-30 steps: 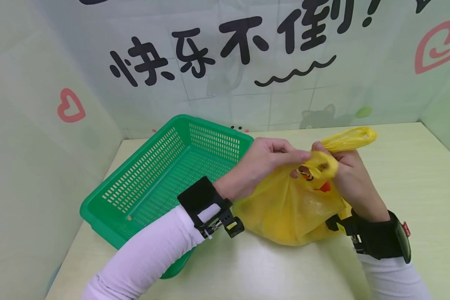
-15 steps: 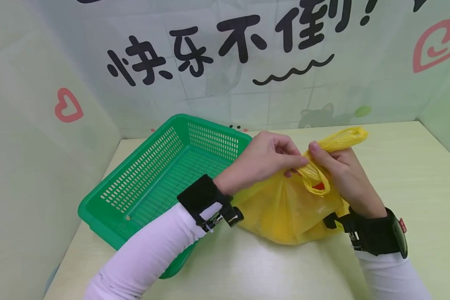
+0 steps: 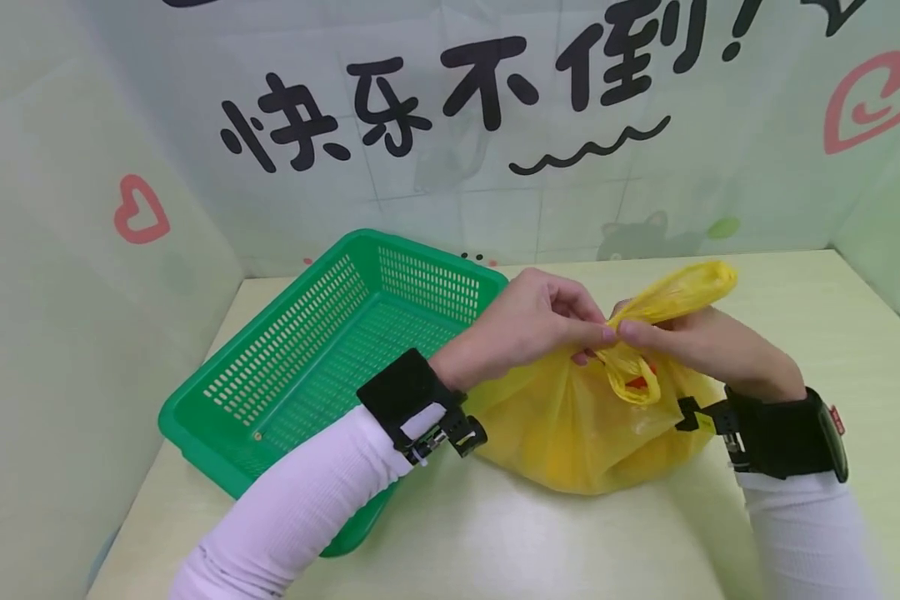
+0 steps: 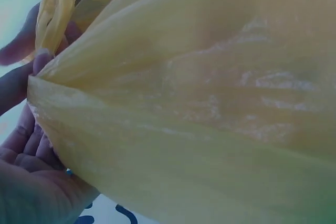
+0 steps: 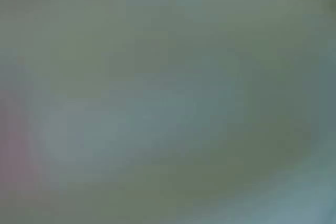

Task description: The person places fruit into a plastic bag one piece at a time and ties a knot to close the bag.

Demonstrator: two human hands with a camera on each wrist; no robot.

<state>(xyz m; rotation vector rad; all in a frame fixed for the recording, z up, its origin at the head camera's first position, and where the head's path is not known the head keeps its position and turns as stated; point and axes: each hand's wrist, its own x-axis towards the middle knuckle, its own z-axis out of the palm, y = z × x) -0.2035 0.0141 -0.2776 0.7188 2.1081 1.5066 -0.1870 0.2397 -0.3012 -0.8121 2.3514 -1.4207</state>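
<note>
A yellow plastic bag with a red mark near its neck sits bulging on the table, its contents hidden by the film. My left hand pinches the gathered neck between thumb and fingers. Close beside it, my right hand pinches the bag at the base of a handle loop, which sticks out to the upper right. Another loop hangs down in front of the neck. In the left wrist view the stretched bag film fills most of the picture. The right wrist view is only a blur.
A green plastic basket with slotted sides stands left of the bag, partly behind my left forearm. The pale table meets a printed backdrop at its far edge and a side wall on the left.
The hanging loop has dropped from above the red mark to below the neck. My right wrist has swung outward to the right, and its thumb now lies closer to the left thumb.
</note>
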